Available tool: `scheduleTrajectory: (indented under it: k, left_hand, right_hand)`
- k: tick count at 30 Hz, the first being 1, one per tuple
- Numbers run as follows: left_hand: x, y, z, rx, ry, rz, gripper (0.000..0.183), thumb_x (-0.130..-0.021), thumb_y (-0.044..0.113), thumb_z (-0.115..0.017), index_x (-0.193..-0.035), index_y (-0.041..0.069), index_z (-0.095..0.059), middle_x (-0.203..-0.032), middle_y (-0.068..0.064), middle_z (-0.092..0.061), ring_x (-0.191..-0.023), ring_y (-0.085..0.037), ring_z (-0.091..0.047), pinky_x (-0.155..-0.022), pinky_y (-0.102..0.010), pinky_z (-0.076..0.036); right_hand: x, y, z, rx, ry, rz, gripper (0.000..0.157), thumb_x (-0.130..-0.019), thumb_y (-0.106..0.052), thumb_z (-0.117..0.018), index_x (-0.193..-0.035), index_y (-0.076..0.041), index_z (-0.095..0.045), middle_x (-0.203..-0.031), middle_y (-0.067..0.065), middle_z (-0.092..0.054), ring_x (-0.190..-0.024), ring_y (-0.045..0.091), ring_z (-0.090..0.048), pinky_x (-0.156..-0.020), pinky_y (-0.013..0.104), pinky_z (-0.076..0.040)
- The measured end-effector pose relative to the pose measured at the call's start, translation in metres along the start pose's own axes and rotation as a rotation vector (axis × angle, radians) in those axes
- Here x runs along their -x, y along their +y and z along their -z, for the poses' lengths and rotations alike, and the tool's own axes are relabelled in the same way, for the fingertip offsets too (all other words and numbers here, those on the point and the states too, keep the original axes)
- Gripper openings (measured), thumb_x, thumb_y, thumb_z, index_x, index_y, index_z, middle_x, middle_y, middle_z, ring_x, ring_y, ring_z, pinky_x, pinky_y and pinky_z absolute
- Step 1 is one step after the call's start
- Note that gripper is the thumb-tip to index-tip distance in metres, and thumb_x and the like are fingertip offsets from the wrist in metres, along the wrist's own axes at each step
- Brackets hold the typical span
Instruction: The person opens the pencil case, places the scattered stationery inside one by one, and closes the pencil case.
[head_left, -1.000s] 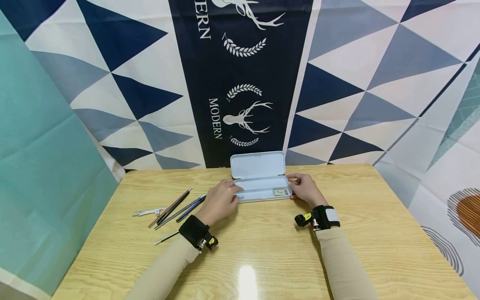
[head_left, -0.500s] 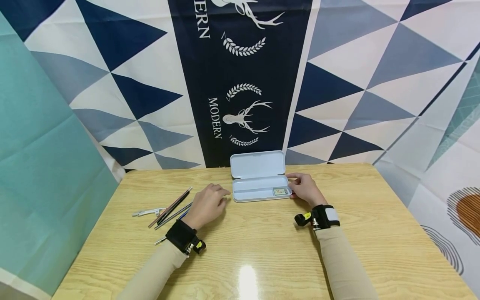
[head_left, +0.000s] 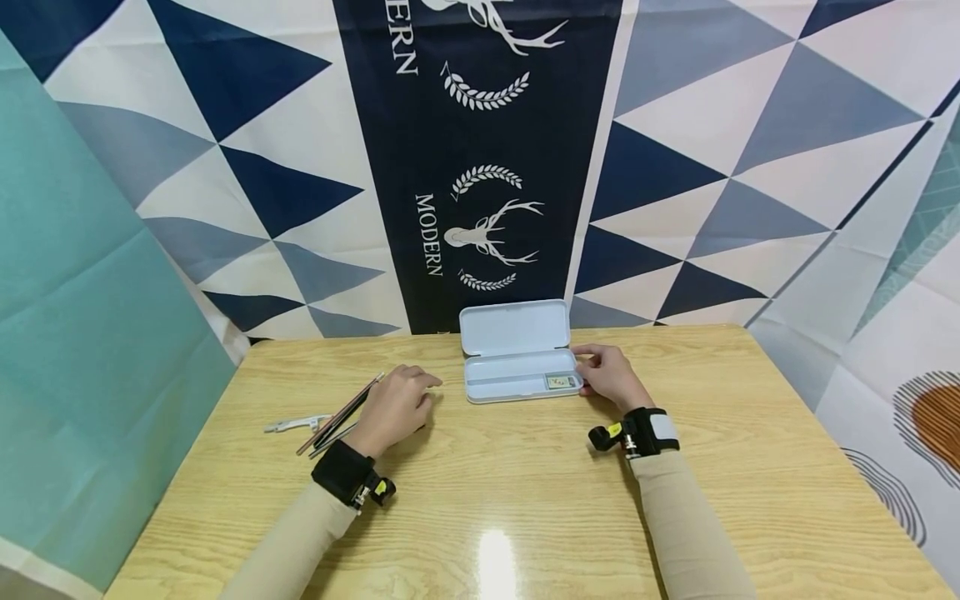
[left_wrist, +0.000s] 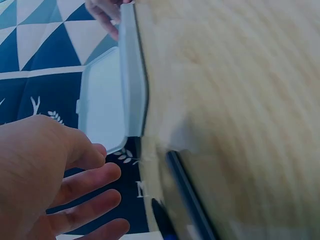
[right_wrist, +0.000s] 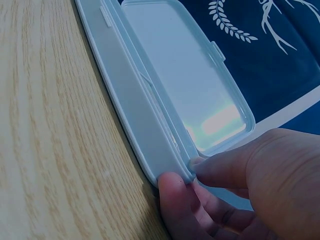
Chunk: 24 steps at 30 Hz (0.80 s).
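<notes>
Head view showed a pale blue pencil case [head_left: 504,389] near the back edge of the desk [head_left: 540,475], its lid [head_left: 515,327] tilted up behind it and a small printed piece [head_left: 559,382] at the right of the front compartment. The right hand [head_left: 613,379] pinched the case's right end between thumb and fingers. The left hand [head_left: 393,407] was well apart from the case, over several pencils [head_left: 341,414], its fingers relaxed and grasping nothing. A white tool [head_left: 296,423] lay beside these.

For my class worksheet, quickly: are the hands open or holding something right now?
Left hand: open, holding nothing.
Right hand: closed, gripping one end of the pencil case.
</notes>
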<state>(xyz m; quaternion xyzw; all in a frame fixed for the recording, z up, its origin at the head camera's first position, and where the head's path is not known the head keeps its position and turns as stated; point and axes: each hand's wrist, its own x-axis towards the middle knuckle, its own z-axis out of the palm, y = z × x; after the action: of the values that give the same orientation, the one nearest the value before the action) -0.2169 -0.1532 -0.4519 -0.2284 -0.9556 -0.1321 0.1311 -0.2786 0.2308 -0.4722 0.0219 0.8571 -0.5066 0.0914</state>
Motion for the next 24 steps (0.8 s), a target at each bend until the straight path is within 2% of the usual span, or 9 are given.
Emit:
scheduleTrajectory:
  k: [2,4,9,10,12,15,20,24]
  left_hand:
    - [-0.003,-0.002,0.002,0.003,-0.006,0.006,0.025,-0.102,0.006,-0.075,-0.123,0.012,-0.087,-0.12,-0.012,-0.084,-0.108,-0.033,-0.079,-0.076,-0.043,-0.065]
    - [-0.005,-0.004,0.005,0.026,-0.025,0.013,0.027,-0.102,0.005,-0.073,-0.124,0.012,-0.086,-0.121,-0.012,-0.084,-0.102,-0.03,-0.078,-0.068,-0.036,-0.058]
    - [-0.01,-0.011,0.016,0.122,-0.1,0.058,0.029,-0.103,0.002,-0.07,-0.128,0.008,-0.084,-0.128,-0.016,-0.083,-0.098,-0.028,-0.077,-0.066,-0.03,-0.048]
    - [-0.011,-0.013,0.018,0.133,-0.111,0.079,0.029,-0.104,0.003,-0.07,-0.129,0.008,-0.084,-0.13,-0.016,-0.083,-0.1,-0.029,-0.079,-0.068,-0.031,-0.05]
    - [-0.012,-0.016,0.023,0.162,-0.129,0.118,0.029,-0.105,0.003,-0.069,-0.13,0.006,-0.083,-0.128,-0.018,-0.083,-0.089,-0.029,-0.076,-0.066,-0.031,-0.047]
    - [-0.012,-0.019,0.028,0.177,-0.143,0.192,0.028,-0.106,0.007,-0.07,-0.132,0.005,-0.082,-0.123,-0.018,-0.083,-0.083,-0.029,-0.073,-0.066,-0.032,-0.046]
    - [-0.008,-0.024,0.033,0.153,-0.155,0.266,0.026,-0.107,0.008,-0.071,-0.13,0.004,-0.082,-0.116,-0.018,-0.083,-0.092,-0.032,-0.076,-0.075,-0.041,-0.06]
    - [-0.004,-0.029,0.034,0.145,-0.171,0.288,0.021,-0.105,0.002,-0.073,-0.124,0.003,-0.082,-0.113,-0.018,-0.082,-0.096,-0.034,-0.076,-0.083,-0.048,-0.064]
  right_hand:
    - [0.0,0.0,0.0,0.0,0.002,-0.001,0.047,-0.114,-0.004,-0.056,-0.16,0.004,-0.057,-0.11,0.021,-0.064,-0.077,0.015,-0.068,-0.063,0.023,-0.062]
    - [0.0,0.0,0.0,-0.003,0.003,-0.004,0.047,-0.114,-0.004,-0.056,-0.16,0.004,-0.057,-0.109,0.02,-0.064,-0.077,0.015,-0.068,-0.063,0.023,-0.062]
    - [0.0,0.001,0.0,-0.001,0.004,0.001,0.047,-0.114,-0.004,-0.056,-0.159,0.004,-0.058,-0.108,0.019,-0.063,-0.075,0.015,-0.067,-0.063,0.023,-0.062]
    - [-0.001,0.001,0.0,0.001,0.005,0.003,0.046,-0.113,-0.004,-0.056,-0.159,0.004,-0.058,-0.108,0.019,-0.063,-0.075,0.015,-0.067,-0.063,0.023,-0.062]
    - [-0.001,0.001,0.0,0.003,0.004,0.007,0.046,-0.113,-0.004,-0.056,-0.159,0.004,-0.058,-0.108,0.02,-0.063,-0.075,0.015,-0.068,-0.063,0.023,-0.062]
    - [-0.001,0.001,0.0,0.005,0.005,0.006,0.047,-0.113,-0.004,-0.057,-0.159,0.004,-0.058,-0.108,0.02,-0.063,-0.075,0.015,-0.068,-0.063,0.023,-0.062]
    - [-0.001,0.0,0.0,0.004,0.006,-0.002,0.046,-0.113,-0.003,-0.057,-0.159,0.003,-0.058,-0.111,0.022,-0.065,-0.075,0.015,-0.068,-0.063,0.023,-0.062]
    - [-0.001,0.001,0.0,0.002,0.007,-0.001,0.046,-0.113,-0.003,-0.057,-0.159,0.003,-0.059,-0.113,0.023,-0.066,-0.076,0.015,-0.068,-0.063,0.023,-0.062]
